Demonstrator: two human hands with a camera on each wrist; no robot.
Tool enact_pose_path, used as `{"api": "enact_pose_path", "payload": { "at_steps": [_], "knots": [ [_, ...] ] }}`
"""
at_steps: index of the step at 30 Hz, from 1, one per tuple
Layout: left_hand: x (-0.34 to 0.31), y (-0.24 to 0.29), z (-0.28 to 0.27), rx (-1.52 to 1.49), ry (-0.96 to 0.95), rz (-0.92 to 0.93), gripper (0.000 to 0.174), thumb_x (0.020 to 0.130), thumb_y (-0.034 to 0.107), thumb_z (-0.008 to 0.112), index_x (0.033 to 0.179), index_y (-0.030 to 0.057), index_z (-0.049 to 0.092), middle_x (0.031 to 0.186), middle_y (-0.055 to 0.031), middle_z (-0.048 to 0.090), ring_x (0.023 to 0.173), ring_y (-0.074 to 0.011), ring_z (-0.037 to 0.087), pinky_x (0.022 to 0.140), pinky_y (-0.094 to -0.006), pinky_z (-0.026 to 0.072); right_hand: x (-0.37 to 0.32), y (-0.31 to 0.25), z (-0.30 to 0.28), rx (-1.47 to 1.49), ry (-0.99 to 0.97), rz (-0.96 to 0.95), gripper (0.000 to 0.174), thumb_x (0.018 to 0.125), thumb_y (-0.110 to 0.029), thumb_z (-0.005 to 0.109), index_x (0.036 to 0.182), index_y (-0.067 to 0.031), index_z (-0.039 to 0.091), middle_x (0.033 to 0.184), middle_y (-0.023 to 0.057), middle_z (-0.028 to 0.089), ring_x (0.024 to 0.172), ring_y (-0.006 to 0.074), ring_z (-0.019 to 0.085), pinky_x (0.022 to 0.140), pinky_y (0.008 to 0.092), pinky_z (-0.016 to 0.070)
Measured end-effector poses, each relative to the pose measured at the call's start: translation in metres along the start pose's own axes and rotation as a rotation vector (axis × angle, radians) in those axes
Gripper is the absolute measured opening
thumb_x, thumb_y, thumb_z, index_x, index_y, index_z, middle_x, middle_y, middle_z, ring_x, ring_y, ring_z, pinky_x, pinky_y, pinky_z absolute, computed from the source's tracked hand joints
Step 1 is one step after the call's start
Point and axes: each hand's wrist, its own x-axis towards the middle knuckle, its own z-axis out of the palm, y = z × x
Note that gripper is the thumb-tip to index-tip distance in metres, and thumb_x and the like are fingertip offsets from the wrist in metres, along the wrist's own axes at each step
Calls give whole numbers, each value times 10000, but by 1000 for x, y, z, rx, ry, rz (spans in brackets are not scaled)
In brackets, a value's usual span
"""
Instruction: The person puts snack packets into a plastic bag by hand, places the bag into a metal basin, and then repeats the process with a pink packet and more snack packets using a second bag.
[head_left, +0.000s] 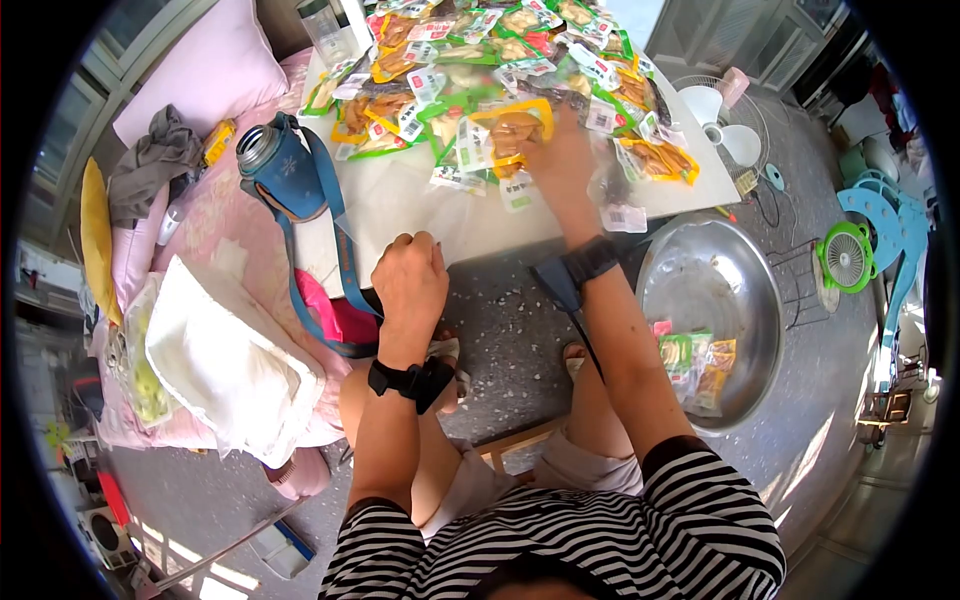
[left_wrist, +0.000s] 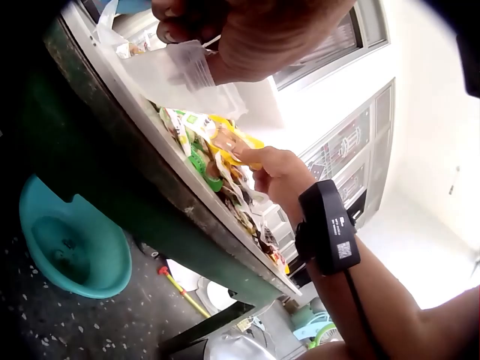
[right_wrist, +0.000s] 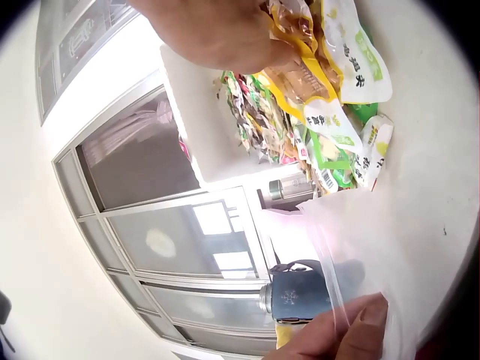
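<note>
My left hand [head_left: 412, 285] is over the near edge of the white table [head_left: 400, 200]. Its thumb and fingers pinch a translucent plastic bag [right_wrist: 367, 255], which shows best in the right wrist view. Over the pile of snack packets [head_left: 465, 50], my right hand [head_left: 562, 165] grips a yellow-edged packet [head_left: 517, 132] with brown food inside. In the right wrist view that yellow packet [right_wrist: 300, 82] hangs beside white and green ones. Part of the right hand is blurred in the head view.
A blue flask [head_left: 290, 175] with a strap stands on the table's left side. To the right, a steel basin [head_left: 735, 300] on the floor holds several packets [head_left: 695, 365]. White cloth [head_left: 225, 350] lies on the pink bedding at the left. A green fan [head_left: 845, 257] stands far right.
</note>
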Motion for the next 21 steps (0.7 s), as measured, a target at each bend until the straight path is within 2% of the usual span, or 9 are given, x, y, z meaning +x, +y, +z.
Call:
{"api": "enact_pose_path", "payload": {
  "at_steps": [2,5,9,11,14,16,17,20,21],
  "knots": [
    [0,-1,0,-8,10,2,104,767,103,646,734,19,594,702,-153,587,670,-375,585,594,-458,457,5,-3,-16,174,-264,90,373,708,-160,766,1006,18,630,820,83,668,704,238,627,622,352,492],
    [0,0,0,-1,15,-5,121,768,108,648,721,16,584,701,-156,587,673,-374,589,592,-460,463,1,0,-17,910,-241,215,204,779,-122,712,945,-8,678,713,10,654,496,97,499,477,251,401],
    [1,1,-1,-43,8,-9,155,774,118,649,698,11,567,684,-161,579,660,-376,595,587,-458,476,2,0,-67,1206,-478,521,188,816,-97,690,985,-17,682,744,-11,638,478,3,366,419,176,236],
    [2,4,-2,-79,-2,-28,143,774,108,639,696,5,578,679,-172,589,652,-388,596,589,-458,475,-10,17,-79,1169,-668,384,194,818,-94,690,990,-4,677,740,-13,632,471,6,371,408,170,236],
    [4,3,5,-113,6,-40,120,772,96,628,698,6,598,688,-175,604,657,-387,601,593,-457,478,-37,16,-105,1135,-842,385,207,825,-102,689,1004,1,672,739,-12,632,463,8,377,394,163,244],
    [3,2,9,-116,20,-32,105,770,96,622,708,10,618,696,-176,612,660,-386,604,597,-460,479,-48,8,-115,1173,-924,544,220,826,-106,689,1017,2,669,743,-12,631,462,8,379,394,158,248],
    [3,2,10,-109,23,-30,106,770,99,624,712,11,621,696,-175,612,660,-386,604,599,-460,479,-51,12,-114,1135,-949,532,219,832,-112,673,1020,-2,669,767,-12,636,496,3,391,410,170,258],
    [3,1,8,-132,7,-41,86,782,108,624,758,25,625,707,-178,614,679,-397,596,592,-464,460,-53,16,-115,1081,-896,536,225,839,-111,647,1029,11,654,838,10,652,577,29,497,470,179,383],
    [2,1,7,-135,8,-44,99,789,120,627,757,26,623,706,-177,614,679,-397,595,591,-465,459,-54,22,-114,1136,-840,421,229,841,-109,639,1032,16,648,864,21,656,626,45,534,517,195,424]
  ]
}}
